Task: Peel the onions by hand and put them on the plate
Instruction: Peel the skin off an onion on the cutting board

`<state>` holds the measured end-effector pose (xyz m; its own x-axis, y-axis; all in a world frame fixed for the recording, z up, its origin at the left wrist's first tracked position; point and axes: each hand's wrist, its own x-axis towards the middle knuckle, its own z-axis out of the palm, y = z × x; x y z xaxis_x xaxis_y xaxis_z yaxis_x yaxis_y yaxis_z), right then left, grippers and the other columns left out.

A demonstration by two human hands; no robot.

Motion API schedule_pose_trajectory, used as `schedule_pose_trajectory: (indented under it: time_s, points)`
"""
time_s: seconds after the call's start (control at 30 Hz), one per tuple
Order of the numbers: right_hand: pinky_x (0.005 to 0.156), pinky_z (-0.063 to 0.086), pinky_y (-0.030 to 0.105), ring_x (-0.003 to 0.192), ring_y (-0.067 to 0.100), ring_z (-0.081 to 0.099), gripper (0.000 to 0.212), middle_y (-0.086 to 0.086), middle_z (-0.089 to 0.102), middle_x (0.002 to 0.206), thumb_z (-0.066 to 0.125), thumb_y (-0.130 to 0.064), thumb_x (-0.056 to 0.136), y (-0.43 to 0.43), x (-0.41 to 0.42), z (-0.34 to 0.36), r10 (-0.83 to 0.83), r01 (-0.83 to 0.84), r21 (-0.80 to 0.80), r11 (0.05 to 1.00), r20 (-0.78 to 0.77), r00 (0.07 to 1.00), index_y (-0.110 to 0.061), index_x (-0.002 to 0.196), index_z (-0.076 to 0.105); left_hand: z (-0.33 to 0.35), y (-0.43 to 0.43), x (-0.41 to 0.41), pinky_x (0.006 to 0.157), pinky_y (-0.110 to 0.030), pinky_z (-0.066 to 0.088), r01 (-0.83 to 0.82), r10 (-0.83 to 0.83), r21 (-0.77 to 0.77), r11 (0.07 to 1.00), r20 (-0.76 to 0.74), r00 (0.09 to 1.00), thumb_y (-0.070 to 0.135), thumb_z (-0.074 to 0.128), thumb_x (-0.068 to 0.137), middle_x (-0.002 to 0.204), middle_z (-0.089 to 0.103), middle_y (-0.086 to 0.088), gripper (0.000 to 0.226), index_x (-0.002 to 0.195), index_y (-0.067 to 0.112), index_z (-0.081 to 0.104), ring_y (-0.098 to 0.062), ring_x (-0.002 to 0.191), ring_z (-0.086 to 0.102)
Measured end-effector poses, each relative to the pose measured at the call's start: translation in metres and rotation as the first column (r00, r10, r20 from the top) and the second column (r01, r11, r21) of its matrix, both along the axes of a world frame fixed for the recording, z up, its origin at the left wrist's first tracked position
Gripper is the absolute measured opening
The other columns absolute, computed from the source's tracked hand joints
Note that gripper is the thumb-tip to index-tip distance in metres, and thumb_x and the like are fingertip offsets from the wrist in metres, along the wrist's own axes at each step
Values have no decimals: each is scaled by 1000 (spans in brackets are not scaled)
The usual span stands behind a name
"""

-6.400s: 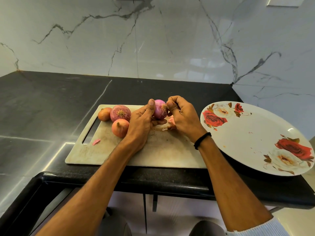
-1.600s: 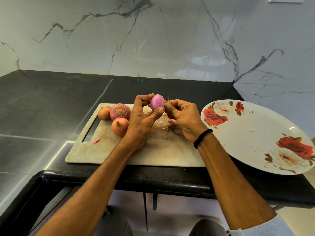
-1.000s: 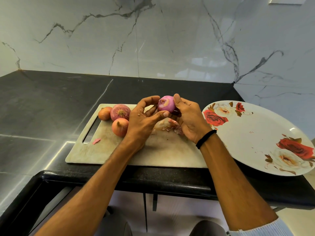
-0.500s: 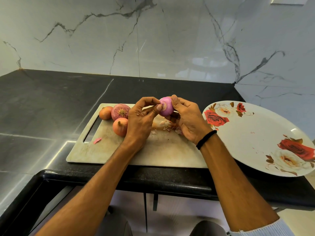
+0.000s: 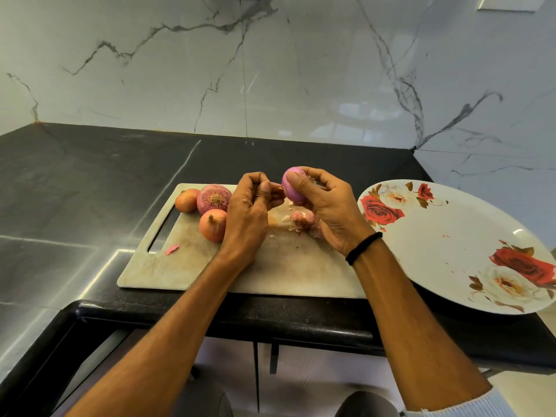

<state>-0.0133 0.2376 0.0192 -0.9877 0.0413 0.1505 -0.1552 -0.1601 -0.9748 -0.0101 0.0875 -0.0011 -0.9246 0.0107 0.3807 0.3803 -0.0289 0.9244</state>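
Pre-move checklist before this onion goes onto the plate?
1. Grip: ok, right hand holds the pink onion above the cutting board.
2. Skin fully off: cannot tell; the visible side is smooth, root hairs show at one end, and the far side is hidden.
3. Left hand clear: not ok, it pinches a skin strip beside the onion.
4. Plate ready: ok, no onion on it.
5. Path to the plate: ok, nothing stands between.

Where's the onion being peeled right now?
Head view, centre: the right hand grips the purple onion above the cutting board; the left hand pinches its skin, floral plate to the right.
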Motion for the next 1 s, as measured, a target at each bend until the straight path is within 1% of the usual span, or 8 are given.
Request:
schedule_pose_trajectory:
  time_s: [0.13,0.23,0.4,0.6,0.73,0.87,0.93,1.0]
  points:
    - [86,57,26,107,14,65,57,-1,66,116,85,-28,75,3,0,-2,-138,175,213,961,-180,974,-15,125,62,0,2,-2,93,-35,57,12,-14,104,994,20,1000,14,40,108,108,68,-12,10,105,10,50,-22,104,71]
    - [85,55,17,108,11,62,63,-4,63,120,87,-27,72,2,-3,-6,-178,286,352,891,-308,935,-18,128,60,-1,2,-1,94,-35,57,9,-12,110,994,27,1000,16,39,108,115,67,-15,16,109,7,52,-22,107,70]
    - [88,52,13,110,9,57,65,-1,61,126,86,-30,73,7,-8,-5,-254,405,429,807,-366,895,-18,130,58,-2,1,-3,94,-37,57,-20,17,48,999,60,998,22,37,109,116,68,-10,28,115,2,56,-19,103,71]
    - [78,49,6,98,3,60,55,-6,62,115,83,-31,77,14,13,-5,-303,398,329,857,-303,904,-15,124,59,-1,4,1,96,-42,57,29,-28,-32,999,41,999,24,41,108,118,66,-9,26,126,10,53,-19,104,70]
    - [84,56,22,101,6,65,48,-3,68,110,81,-32,79,7,29,-15,-247,311,244,919,-260,934,-14,119,63,5,12,10,90,-35,59,171,-182,-168,971,-55,982,22,37,109,130,61,-10,38,147,20,42,-19,111,67]
    - [87,58,46,107,22,68,37,6,72,111,75,-30,86,-6,34,-21,-190,191,-11,982,-171,967,-13,119,68,6,10,14,97,-33,55,175,-206,-241,955,-110,972,21,40,108,139,57,-7,41,147,16,46,-15,121,62]
    - [86,58,47,107,27,68,32,9,71,112,70,-27,90,-11,35,-20,-182,165,-171,971,-92,979,-10,117,70,6,8,15,96,-28,55,155,-181,-212,965,-107,978,19,41,107,139,57,-8,40,146,13,48,-17,122,61]
    - [87,58,46,105,28,68,29,9,72,109,69,-27,90,-13,34,-18,-203,191,-239,952,-26,979,-10,113,72,6,9,14,96,-25,54,144,-168,-203,969,-108,980,17,42,107,140,57,-9,40,146,11,48,-18,124,60]
